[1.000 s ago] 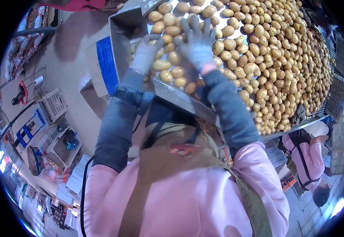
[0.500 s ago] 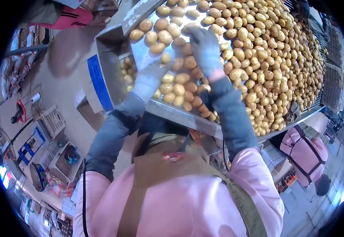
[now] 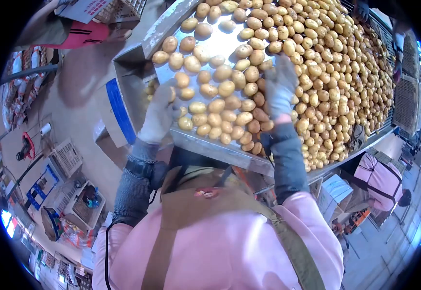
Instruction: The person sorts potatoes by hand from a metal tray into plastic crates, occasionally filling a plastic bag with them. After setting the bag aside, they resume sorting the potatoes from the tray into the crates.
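My left hand (image 3: 158, 115), in a grey glove, is at the left end of the metal sorting table (image 3: 220, 149). Its fingers are curled round a potato (image 3: 172, 94), which shows partly past the fingertips. On the right, my gloved right hand (image 3: 280, 87) lies over the potatoes at the edge of the dense pile (image 3: 338, 82), fingers stretched forward and somewhat blurred. Between my hands, loose potatoes (image 3: 215, 106) are spread in a thin layer over the shiny surface.
Beyond the table's left end is a metal chute (image 3: 133, 72) with potatoes in it, beside a blue-edged panel (image 3: 121, 111). Crates (image 3: 87, 205) stand on the floor at left. Co-workers are at upper left, upper right and right, one in a pink top (image 3: 377, 181).
My left hand has moved left to the table's end. My right hand has shifted right and slightly down, towards the dense pile. The loose potatoes between them are more spread out.
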Available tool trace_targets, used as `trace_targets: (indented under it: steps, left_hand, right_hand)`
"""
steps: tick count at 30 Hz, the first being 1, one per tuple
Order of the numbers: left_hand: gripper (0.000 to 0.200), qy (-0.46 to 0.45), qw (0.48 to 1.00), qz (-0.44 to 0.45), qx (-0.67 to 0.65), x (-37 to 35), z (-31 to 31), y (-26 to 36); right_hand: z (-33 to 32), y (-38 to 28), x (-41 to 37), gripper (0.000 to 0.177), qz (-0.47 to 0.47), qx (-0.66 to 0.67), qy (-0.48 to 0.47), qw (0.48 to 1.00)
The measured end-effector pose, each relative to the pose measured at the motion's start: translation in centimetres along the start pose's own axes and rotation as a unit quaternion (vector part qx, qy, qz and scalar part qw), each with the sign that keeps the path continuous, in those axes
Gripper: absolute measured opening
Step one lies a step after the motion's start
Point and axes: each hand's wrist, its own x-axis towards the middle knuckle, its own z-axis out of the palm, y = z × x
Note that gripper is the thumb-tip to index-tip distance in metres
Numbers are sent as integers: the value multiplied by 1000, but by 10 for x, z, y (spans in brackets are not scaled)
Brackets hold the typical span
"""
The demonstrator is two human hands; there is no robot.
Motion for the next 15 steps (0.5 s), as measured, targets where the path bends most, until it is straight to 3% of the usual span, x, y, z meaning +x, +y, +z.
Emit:
trace_targets:
  steps: [3,4,6,8,9,11,12,13,14,15]
  left_hand:
    - [36,17,998,-11,53,8,1,0]
    - [37,22,997,-14,72,12,4,0]
    - [40,8,962,120,244,19,34,-19]
    - [40,-85,899,242,355,25,45,-50]
    - [40,-120,847,295,426,24,56,-55]
    - [38,-164,659,344,648,16,97,-30]
    - [36,-124,667,313,665,34,79,-29]
    - [36,-77,677,318,660,49,80,-10]
    - [36,-30,686,322,652,64,81,8]
    - [37,20,609,335,718,85,76,33]
  right_hand:
    - [15,45,-57,47,-114,-256,40,959]
    - [12,34,-71,53,-76,-174,-52,980]
    - [3,-6,-86,49,-33,93,-69,993]
    - [0,-49,-106,45,150,393,-94,902]
    - [1,-61,-113,45,213,516,-94,824]
    - [-10,-69,-113,41,283,571,-84,766]
    - [-15,-73,-114,38,318,595,-74,734]
    - [-6,-43,-123,37,248,438,-100,858]
    - [-14,-34,-121,38,233,367,-116,893]
    - [-22,-24,-118,39,217,291,-130,923]
